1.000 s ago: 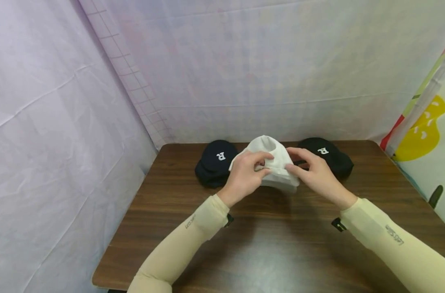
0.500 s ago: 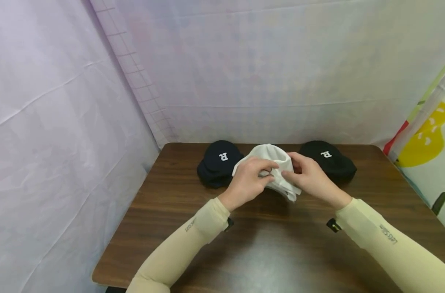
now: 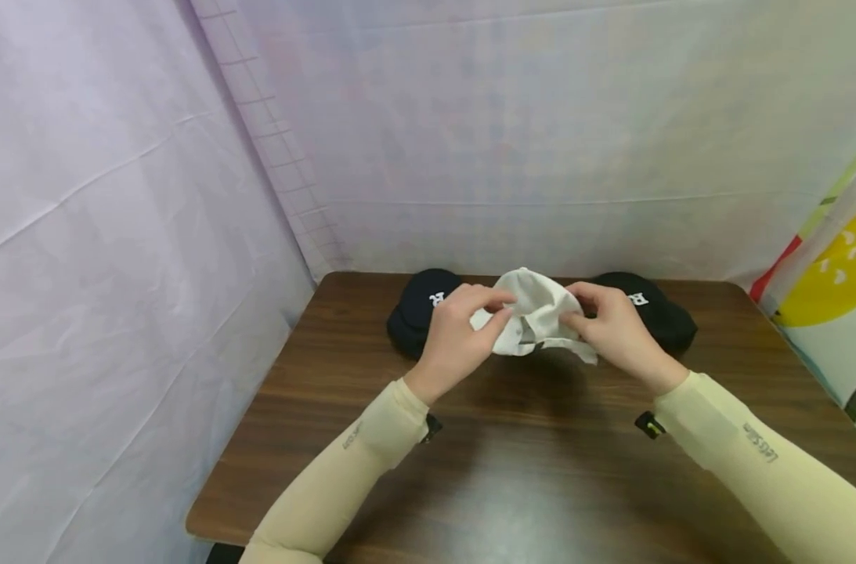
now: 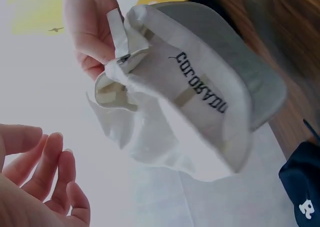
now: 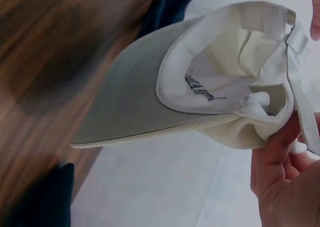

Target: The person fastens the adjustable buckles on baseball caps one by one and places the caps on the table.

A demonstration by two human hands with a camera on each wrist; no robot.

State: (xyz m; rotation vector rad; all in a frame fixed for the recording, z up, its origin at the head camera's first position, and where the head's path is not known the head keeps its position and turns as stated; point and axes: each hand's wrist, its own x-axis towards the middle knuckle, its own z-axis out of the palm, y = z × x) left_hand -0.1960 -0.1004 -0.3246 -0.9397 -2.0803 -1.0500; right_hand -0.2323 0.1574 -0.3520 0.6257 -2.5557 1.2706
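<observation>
A white baseball cap (image 3: pixel 529 294) is held up over the table's far half. Its grey-green brim underside (image 5: pixel 132 89) and dark embroidered lettering (image 4: pixel 200 87) inside the crown show in the wrist views. My right hand (image 3: pixel 614 329) pinches the cap's back edge by the adjuster strap (image 5: pixel 302 102). At the cap's other side, my left hand (image 3: pixel 459 329) hovers with loosely bent fingers. The left wrist view shows a gap between those fingers (image 4: pixel 52 162) and the cap. Part of the cap is hidden behind the left hand in the head view.
Two dark caps with a white letter R lie at the back of the wooden table (image 3: pixel 371 439): a navy one (image 3: pixel 413 313) at left, a black one (image 3: pixel 656 313) at right. White cloth (image 3: pixel 435 157) hangs behind the table and along its left side.
My left hand has drawn left, away from the cap. The cap has turned in my right hand, and its strap end now shows toward me. The head view has shifted slightly.
</observation>
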